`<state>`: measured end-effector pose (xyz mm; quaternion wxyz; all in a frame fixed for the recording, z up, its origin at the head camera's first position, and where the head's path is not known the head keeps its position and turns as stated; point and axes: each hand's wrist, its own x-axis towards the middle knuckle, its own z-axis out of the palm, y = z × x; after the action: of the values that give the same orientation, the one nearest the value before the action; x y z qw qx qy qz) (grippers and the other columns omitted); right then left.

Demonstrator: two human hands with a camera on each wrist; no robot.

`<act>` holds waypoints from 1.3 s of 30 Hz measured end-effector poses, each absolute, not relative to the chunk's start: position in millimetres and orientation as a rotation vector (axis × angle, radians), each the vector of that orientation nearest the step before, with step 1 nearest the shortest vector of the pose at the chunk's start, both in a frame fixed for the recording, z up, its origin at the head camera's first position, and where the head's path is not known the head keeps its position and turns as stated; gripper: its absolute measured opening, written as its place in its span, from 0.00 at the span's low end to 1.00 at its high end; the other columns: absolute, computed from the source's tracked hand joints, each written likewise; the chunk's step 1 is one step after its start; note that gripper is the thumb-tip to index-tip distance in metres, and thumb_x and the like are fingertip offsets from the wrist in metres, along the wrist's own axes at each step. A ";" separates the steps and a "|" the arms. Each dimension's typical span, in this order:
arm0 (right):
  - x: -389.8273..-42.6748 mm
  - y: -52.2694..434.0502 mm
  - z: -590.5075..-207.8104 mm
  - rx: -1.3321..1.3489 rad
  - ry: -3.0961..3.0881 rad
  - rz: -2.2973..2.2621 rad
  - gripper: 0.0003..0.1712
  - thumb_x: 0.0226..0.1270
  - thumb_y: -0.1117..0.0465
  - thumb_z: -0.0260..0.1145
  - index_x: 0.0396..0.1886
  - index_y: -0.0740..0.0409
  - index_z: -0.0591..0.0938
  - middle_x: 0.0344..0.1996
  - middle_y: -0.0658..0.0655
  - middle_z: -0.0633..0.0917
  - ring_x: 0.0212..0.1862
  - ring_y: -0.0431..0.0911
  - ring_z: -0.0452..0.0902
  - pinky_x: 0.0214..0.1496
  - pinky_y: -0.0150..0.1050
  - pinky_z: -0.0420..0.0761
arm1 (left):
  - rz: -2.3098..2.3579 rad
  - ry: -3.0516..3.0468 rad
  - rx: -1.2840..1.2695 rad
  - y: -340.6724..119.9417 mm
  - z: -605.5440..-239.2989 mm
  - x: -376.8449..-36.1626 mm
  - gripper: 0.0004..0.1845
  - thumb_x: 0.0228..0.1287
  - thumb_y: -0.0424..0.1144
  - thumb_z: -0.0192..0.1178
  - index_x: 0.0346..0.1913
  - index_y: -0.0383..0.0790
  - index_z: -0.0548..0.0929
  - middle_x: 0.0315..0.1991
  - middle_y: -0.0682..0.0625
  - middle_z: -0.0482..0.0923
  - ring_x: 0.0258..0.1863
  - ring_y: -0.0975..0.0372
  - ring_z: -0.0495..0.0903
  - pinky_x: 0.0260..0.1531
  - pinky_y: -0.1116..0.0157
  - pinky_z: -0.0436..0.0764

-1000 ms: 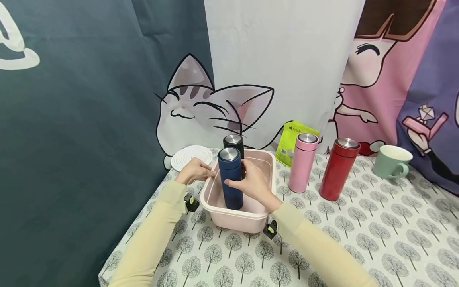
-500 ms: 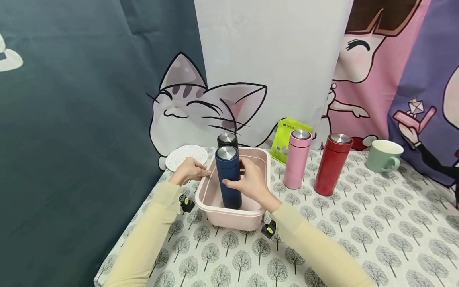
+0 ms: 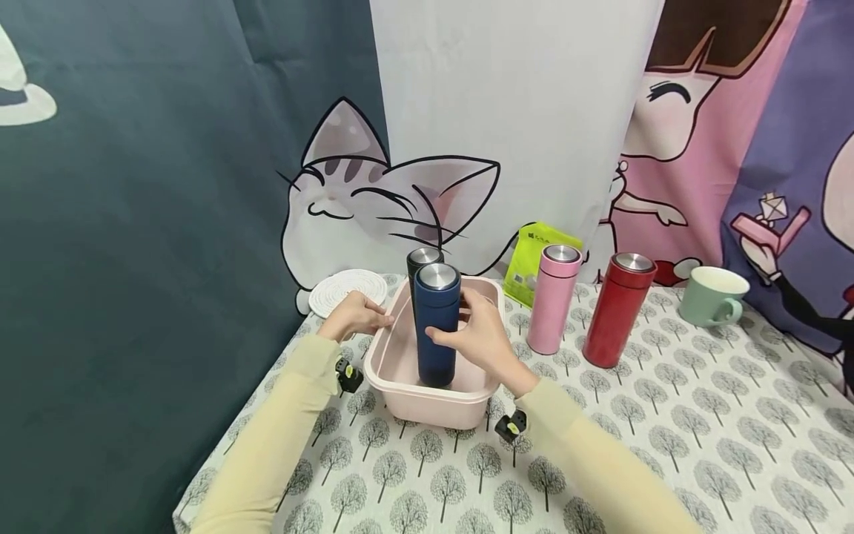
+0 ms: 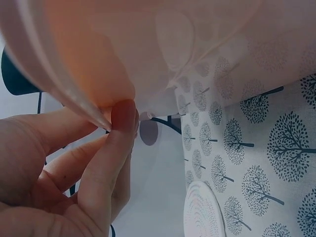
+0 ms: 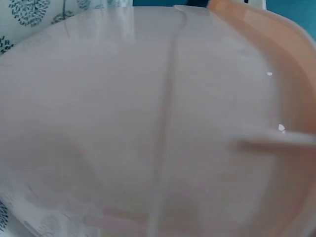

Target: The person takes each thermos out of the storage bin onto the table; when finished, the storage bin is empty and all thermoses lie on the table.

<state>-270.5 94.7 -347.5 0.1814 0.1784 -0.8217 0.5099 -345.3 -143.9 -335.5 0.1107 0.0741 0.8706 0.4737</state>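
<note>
A navy blue thermos [image 3: 437,334] stands nearly upright inside a pink plastic basin [image 3: 434,411]. My right hand [image 3: 482,334] grips its right side, thumb in front and the other fingers partly hidden behind. Behind it, a black thermos [image 3: 425,256] shows mostly its steel-topped cap. At the basin's left edge, my left hand [image 3: 355,315] pinches the rim between thumb and fingers; the left wrist view shows these fingers [image 4: 96,177] on the rim [image 4: 59,86] up close. The basin's wall [image 5: 123,123] fills most of the right wrist view, where my right hand does not show.
Right of the basin stand a pink thermos [image 3: 555,300], a red thermos [image 3: 619,311] and a green mug [image 3: 714,297]. A lime-green packet [image 3: 527,259] leans at the back. A round white woven mat [image 3: 347,291] lies behind my left hand, near the table's left edge.
Inside the basin, my right hand has shifted the navy thermos slightly to the right, uncovering more of the black one's left side. My left hand stays on the rim.
</note>
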 end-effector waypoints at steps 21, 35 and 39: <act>-243.2 131.2 -316.6 0.537 -2.169 1.393 0.31 0.43 0.65 0.82 0.50 0.59 0.80 0.43 0.56 0.86 0.45 0.50 0.84 0.49 0.40 0.88 | 1.396 2.570 0.206 -144.0 -337.1 -343.5 0.18 0.61 0.32 0.67 0.49 0.20 0.81 0.43 0.30 0.84 0.40 0.49 0.88 0.45 0.59 0.88; -227.0 158.1 -297.8 0.574 -2.009 1.432 0.36 0.43 0.72 0.80 0.56 0.60 0.78 0.48 0.55 0.85 0.45 0.40 0.84 0.52 0.33 0.86 | 1.382 2.574 0.194 -143.7 -337.8 -345.6 0.19 0.61 0.32 0.67 0.50 0.20 0.81 0.45 0.29 0.83 0.42 0.48 0.87 0.45 0.59 0.88; -222.8 163.8 -294.0 0.581 -1.968 1.422 0.36 0.41 0.75 0.79 0.55 0.63 0.78 0.47 0.59 0.85 0.45 0.37 0.84 0.53 0.32 0.85 | 1.384 2.573 0.191 -142.5 -336.9 -346.4 0.20 0.61 0.32 0.67 0.51 0.20 0.80 0.46 0.29 0.83 0.42 0.47 0.87 0.45 0.59 0.88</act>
<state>-222.8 163.8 -294.0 0.3172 0.2209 -0.7476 0.5401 -346.4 -142.5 -336.9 0.1064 0.0649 0.8738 0.4700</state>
